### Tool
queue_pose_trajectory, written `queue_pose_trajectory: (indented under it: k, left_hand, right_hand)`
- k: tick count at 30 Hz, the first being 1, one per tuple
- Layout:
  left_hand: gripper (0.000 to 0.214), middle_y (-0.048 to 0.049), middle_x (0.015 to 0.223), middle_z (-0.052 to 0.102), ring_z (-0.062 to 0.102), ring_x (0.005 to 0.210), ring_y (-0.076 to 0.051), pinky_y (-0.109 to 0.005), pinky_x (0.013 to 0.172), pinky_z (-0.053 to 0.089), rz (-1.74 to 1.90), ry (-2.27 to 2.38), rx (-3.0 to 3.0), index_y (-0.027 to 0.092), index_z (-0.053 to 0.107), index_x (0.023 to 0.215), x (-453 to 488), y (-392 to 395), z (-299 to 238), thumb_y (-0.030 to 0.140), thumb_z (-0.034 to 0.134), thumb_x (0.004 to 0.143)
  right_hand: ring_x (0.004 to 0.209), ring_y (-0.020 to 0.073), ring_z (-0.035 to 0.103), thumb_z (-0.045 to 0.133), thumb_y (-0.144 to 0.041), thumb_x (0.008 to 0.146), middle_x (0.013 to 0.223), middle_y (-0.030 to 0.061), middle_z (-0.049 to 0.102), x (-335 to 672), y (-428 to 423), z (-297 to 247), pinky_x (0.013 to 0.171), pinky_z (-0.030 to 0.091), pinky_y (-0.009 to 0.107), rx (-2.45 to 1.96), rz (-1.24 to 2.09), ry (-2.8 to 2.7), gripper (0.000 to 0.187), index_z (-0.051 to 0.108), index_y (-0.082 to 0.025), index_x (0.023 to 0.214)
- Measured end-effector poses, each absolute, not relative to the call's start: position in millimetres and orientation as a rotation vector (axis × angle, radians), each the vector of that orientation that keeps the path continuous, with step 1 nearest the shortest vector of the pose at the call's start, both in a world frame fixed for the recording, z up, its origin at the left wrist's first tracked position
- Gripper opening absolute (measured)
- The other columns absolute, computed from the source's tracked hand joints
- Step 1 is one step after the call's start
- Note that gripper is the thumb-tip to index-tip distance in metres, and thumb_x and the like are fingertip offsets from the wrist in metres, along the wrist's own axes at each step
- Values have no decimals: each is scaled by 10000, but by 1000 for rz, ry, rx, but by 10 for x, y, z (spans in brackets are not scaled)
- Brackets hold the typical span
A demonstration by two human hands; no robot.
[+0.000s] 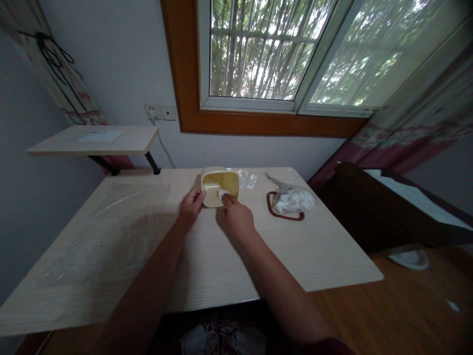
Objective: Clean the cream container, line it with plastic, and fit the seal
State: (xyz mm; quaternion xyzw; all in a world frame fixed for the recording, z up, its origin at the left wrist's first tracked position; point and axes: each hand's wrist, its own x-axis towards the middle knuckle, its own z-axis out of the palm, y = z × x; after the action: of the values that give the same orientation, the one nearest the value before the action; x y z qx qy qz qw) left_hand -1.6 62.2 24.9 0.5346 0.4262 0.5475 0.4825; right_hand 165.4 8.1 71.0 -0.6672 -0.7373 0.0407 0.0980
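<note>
A cream-yellow plastic box (233,183) with rounded corners is tilted up on the table, its hollow inside turned toward me. My left hand (191,206) grips its left side, thumb on the rim. At the lower rim my right hand (237,215) pinches a small white piece (222,193), perhaps tissue or cotton, against the inside of the box. Right of the box lies a clear plastic bag (295,198) of white crumpled material, its neck twisted. Beneath the bag is a reddish-brown rounded frame (284,217), partly covered.
A thin clear plastic sheet (111,231) lies flat on the left of the pale wooden table (210,276). A raised shelf (125,140) on black legs stands at the back left, near a wall socket with a white cable. Dark furniture (354,212) stands beyond the right edge.
</note>
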Motion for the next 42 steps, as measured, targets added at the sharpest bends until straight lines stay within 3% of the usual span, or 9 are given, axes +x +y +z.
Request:
queue_pose_trajectory:
  k: [9,14,21,29,42]
  left_hand:
    - [395,86,552,421,349,439,-62,-162,407,297,1317,1048,1325,212,450,789,-22,612,245,557,633,849]
    - [361,78,540,438,384,444,-75,-178,423,297,1300,1095,1388,213,473,783,-26,594,248,534,623,853]
    - [360,69,555,473,415,454,-78,-187,441,290,1300,1111,1389,211,468,776,-39,605,243,528,617,862]
    - [367,63,572,503,421,464,-81,-187,436,300,1288,1004,1401,216,448,795,-53,666,162,543,585,888]
    - [324,51,568,543,472,483,-97,-207,487,352,1299,1090,1494,218,475,827,-84,701,125,520,544,922]
  right_hand:
    - [1082,237,692,393,-298,972,1446,66,588,1531,26,778,909,542,346,-1839,135,-2245,454,564,-255,1390]
    - [981,256,716,394,-270,973,1179,104,731,1516,71,932,836,545,355,-1826,147,-2385,370,687,-218,1193]
    - [994,258,727,406,-214,996,1075,132,760,1443,289,1023,844,545,334,-1783,117,-2526,348,729,-200,1125]
    - [1048,318,720,411,-256,1015,1133,238,728,1331,679,950,864,561,384,-1904,177,-2548,384,725,-87,1158]
    - [1135,313,687,598,-419,925,1231,193,713,1257,1104,830,920,532,343,-1820,440,-2644,415,723,-137,1202]
